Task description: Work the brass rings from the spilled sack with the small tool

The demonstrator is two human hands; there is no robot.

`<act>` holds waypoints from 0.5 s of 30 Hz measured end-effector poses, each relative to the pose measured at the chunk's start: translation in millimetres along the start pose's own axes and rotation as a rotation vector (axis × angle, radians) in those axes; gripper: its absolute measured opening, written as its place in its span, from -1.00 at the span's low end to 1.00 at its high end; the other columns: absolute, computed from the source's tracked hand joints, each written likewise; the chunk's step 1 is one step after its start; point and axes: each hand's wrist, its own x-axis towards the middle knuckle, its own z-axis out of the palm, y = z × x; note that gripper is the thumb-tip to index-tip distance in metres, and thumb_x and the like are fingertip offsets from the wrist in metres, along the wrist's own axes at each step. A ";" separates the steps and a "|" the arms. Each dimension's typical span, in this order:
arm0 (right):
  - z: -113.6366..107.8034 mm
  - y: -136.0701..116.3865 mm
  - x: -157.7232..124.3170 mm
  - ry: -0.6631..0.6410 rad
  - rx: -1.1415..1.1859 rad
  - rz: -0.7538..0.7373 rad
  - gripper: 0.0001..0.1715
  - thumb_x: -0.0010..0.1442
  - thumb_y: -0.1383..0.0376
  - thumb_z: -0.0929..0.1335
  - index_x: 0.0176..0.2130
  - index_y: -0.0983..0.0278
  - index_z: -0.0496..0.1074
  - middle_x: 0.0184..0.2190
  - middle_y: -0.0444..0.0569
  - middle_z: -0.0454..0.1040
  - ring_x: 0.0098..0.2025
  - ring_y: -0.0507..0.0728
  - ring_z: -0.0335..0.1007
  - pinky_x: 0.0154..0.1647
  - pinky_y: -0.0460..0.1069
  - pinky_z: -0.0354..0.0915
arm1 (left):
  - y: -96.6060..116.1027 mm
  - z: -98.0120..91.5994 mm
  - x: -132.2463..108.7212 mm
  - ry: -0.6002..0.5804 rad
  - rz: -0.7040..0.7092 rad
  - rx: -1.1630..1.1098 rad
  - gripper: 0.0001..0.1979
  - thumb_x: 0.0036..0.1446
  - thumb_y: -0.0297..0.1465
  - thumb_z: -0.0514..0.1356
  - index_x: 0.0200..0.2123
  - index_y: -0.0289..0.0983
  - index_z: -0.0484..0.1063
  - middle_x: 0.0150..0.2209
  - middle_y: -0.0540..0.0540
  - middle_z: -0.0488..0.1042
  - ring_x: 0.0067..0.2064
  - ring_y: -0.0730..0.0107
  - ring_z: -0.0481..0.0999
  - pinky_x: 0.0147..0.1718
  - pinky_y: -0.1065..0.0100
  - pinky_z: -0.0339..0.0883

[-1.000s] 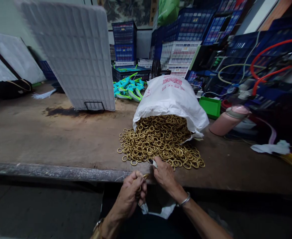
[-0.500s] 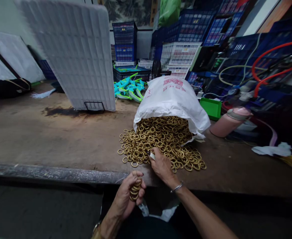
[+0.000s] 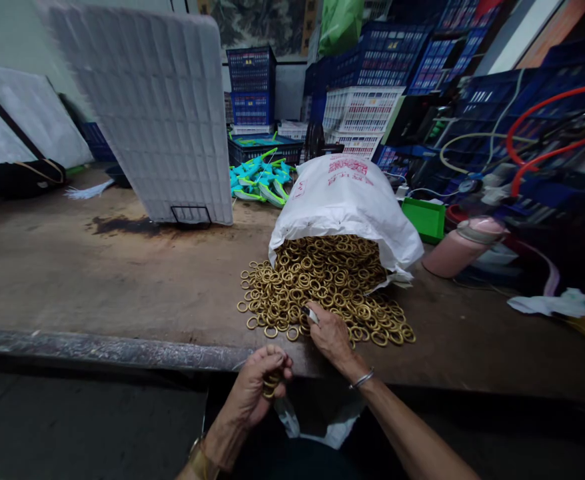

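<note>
Several brass-coloured rings (image 3: 271,385) are stacked in my left hand (image 3: 252,387), its fingers curled round them just off the table's front edge. My right hand (image 3: 331,339) is at the front of a large pile of the same rings (image 3: 317,277), with its fingers bent down among them. A white wrap (image 3: 313,316) shows on one of its digits. Whether a ring is between those fingertips is hidden. The pile spills from the mouth of a white sack (image 3: 342,193) with red print, which lies on its side.
The wooden table (image 3: 122,287) has a worn front edge. A tall white ribbed panel (image 3: 157,120) stands at left. Turquoise and lime pieces (image 3: 260,177) lie behind the sack. At right are a green tray (image 3: 424,219), a pink bottle (image 3: 465,247) and red hoses (image 3: 517,143). Crates (image 3: 365,107) are stacked behind.
My right hand has shifted slightly right and down at the pile's front, and a ring there now lies more in sight. My left fingers have closed further over their rings.
</note>
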 end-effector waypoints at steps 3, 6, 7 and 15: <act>1.6 8.5 -1.1 0.021 0.111 0.031 -0.59 0.10 0.37 0.18 -0.05 0.25 0.37 -0.35 -0.01 0.52 -0.35 0.08 0.39 -0.34 -0.10 0.14 | 2.3 3.6 8.5 0.015 -0.003 0.024 -0.77 -0.17 -0.38 0.29 -0.47 -0.33 0.30 -0.54 0.04 0.30 -0.59 0.63 0.27 -0.74 0.62 -0.06; 3.1 13.8 -1.1 0.056 0.261 0.049 -0.59 0.12 0.31 0.17 -0.06 0.30 0.38 -0.30 0.04 0.51 -0.30 0.10 0.40 -0.27 -0.07 0.20 | 2.2 8.7 18.0 0.053 0.017 0.078 -0.73 -0.15 -0.29 0.28 -0.46 -0.32 0.27 -0.60 0.10 0.24 -0.65 0.68 0.20 -0.75 0.62 -0.11; 3.0 14.3 -1.5 0.073 0.325 0.048 -0.59 0.13 0.29 0.16 -0.07 0.32 0.39 -0.27 0.06 0.51 -0.27 0.10 0.39 -0.24 -0.06 0.20 | 1.5 10.5 21.4 0.064 0.037 0.106 -0.71 -0.14 -0.26 0.27 -0.45 -0.32 0.27 -0.61 0.11 0.22 -0.66 0.68 0.17 -0.76 0.62 -0.11; -9.3 1.0 -16.5 0.043 0.731 0.111 -0.61 0.12 0.12 0.16 -0.34 0.32 0.42 -0.63 -0.15 0.29 -0.55 0.01 0.18 -0.51 -0.12 0.14 | -4.9 26.2 42.8 0.195 0.227 0.447 -0.67 -0.06 -0.16 0.18 -0.31 -0.27 0.27 -0.69 0.17 0.16 -0.71 0.63 0.11 -0.77 0.59 -0.06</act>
